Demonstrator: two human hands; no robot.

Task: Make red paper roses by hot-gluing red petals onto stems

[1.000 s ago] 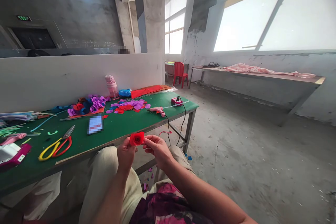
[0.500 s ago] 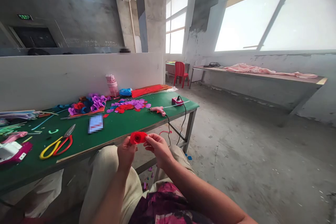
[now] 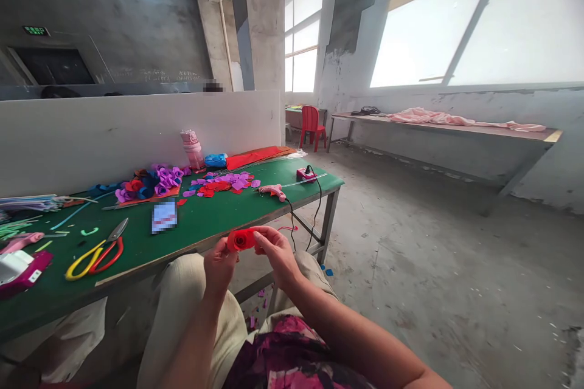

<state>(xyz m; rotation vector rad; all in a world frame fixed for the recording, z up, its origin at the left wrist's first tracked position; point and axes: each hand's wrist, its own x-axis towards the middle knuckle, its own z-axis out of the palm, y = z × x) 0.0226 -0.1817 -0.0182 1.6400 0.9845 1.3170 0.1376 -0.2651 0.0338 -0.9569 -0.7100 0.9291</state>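
Note:
A red paper flower [image 3: 240,240] with a rolled centre is held above my lap, in front of the table edge. My left hand [image 3: 219,264] is closed on its left side and base. On the right side, the thumb and fingertips of my right hand [image 3: 277,255] pinch a petal. Loose purple and red petals [image 3: 223,183] lie spread on the green table [image 3: 214,213] beyond my hands. A pink glue gun [image 3: 272,191] rests near the table's front edge, its black cord hanging down.
Scissors [image 3: 98,253] with yellow and red handles lie at left, near a phone [image 3: 164,216]. Finished-looking flowers [image 3: 152,182] are heaped behind it. A pink bottle [image 3: 192,150] stands by the white partition [image 3: 91,134]. A power strip [image 3: 306,174] sits at the right end.
The camera view has shifted slightly. Both hands keep hold of the red flower, and the right fingers have moved a little on its petal.

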